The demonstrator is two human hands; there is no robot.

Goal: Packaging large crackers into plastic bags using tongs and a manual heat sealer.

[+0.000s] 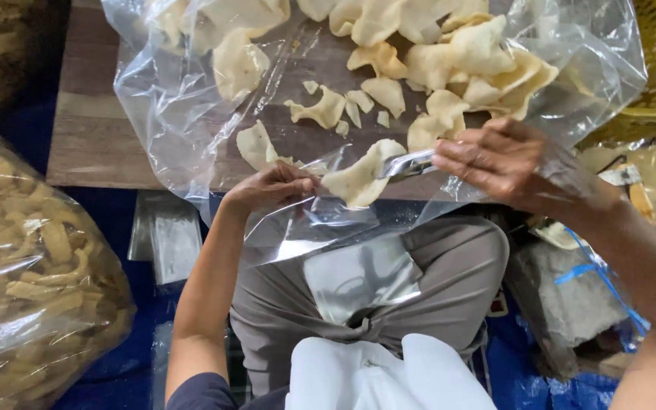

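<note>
While bent over the worktop (93,144), left hand (271,186) pinching small clear bag (305,228), right hand (495,159) gripping metal tongs (408,163) clamped on cracker (358,178).

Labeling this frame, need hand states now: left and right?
Left hand: closed, pinching the edge of the clear plastic bag.
Right hand: closed on the bag's other edge, beside a pale cracker.

Left hand (275,186) curled, fingers pinched; right hand (499,159) palm-down, fingers bent, apparently gripping; both forearms reach forward.
</note>
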